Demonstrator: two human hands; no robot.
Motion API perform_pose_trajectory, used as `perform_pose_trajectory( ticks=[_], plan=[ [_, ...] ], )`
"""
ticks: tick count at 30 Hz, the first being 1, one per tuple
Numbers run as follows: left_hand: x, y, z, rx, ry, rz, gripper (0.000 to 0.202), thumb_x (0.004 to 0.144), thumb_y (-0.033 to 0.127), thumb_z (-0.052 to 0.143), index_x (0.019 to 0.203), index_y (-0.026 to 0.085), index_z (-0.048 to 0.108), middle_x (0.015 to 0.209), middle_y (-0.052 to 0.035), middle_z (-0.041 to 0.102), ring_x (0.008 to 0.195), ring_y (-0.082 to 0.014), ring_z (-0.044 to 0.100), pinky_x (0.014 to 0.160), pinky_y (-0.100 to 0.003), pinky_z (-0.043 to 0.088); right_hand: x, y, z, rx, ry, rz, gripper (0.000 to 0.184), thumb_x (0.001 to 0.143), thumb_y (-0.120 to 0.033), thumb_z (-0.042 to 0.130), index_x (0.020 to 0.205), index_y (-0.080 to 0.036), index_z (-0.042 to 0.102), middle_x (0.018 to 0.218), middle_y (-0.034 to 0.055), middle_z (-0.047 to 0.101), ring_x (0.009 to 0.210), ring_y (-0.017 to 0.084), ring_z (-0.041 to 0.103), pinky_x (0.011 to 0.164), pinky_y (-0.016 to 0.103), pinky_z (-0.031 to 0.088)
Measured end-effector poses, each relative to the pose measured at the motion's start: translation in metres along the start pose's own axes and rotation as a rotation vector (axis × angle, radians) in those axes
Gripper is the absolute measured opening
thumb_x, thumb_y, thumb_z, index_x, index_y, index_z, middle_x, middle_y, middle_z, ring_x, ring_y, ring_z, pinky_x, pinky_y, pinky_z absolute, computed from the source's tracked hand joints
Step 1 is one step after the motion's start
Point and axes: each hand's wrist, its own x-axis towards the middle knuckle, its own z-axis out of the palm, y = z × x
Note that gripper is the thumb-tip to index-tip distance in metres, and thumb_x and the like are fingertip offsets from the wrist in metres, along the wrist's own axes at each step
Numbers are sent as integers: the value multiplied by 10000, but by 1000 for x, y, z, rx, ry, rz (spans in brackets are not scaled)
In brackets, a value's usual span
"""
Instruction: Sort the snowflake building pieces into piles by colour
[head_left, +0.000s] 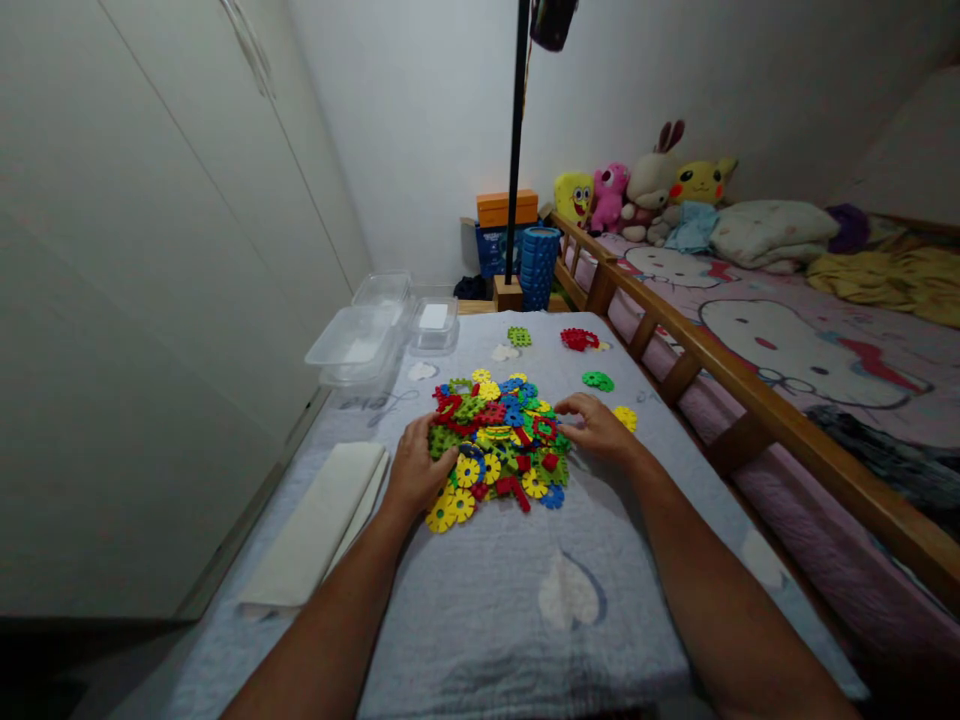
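A heap of small plastic snowflake pieces (pixel 499 430) in red, yellow, green and blue lies on a grey cloth-covered table (pixel 487 590). My left hand (pixel 415 468) rests at the heap's left edge, fingers curled against the pieces. My right hand (pixel 596 425) lies at the heap's right edge, fingers bent and touching the pieces. Whether either hand grips a piece is hidden. Loose pieces lie beyond the heap: a green one (pixel 598 380), a red cluster (pixel 578 339), a light green one (pixel 518 336) and a yellow one (pixel 625 417).
Clear plastic containers (pixel 360 345) and a small lidded box (pixel 433 322) stand at the table's far left. A folded white cloth (pixel 319 525) lies at the left. A wooden bed rail (pixel 750 400) runs along the right. A black pole (pixel 516 150) rises behind the table.
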Motion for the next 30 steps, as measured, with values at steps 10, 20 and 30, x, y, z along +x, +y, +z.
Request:
perform_pose_trajectory(
  ticks=[10, 20, 30],
  plan=[
    [-1, 1, 0, -8, 7, -5, 532, 800, 327, 634, 1312, 231, 528, 1313, -104, 587, 1287, -286, 545, 1119, -469, 438, -3, -11, 17, 28, -25, -34, 269, 753, -216, 703, 1021, -205, 682, 1004, 57, 671, 954, 220, 606, 899, 365, 456],
    [-2, 0, 2, -27, 24, 1, 524, 802, 323, 631, 1308, 233, 531, 1318, -104, 594, 1284, -284, 550, 1123, -472, 434, -2, -14, 12, 80, 114, -7, 337, 744, -172, 607, 1078, -193, 647, 1045, 81, 625, 968, 225, 595, 852, 357, 489],
    [-1, -1, 4, -19, 10, -6, 544, 805, 334, 619, 1320, 191, 519, 1335, -128, 590, 1285, -301, 533, 1132, -492, 412, -3, -4, 14, 29, 217, -39, 313, 753, -166, 599, 1061, -192, 649, 1033, 86, 620, 968, 235, 585, 881, 385, 490]
  ],
)
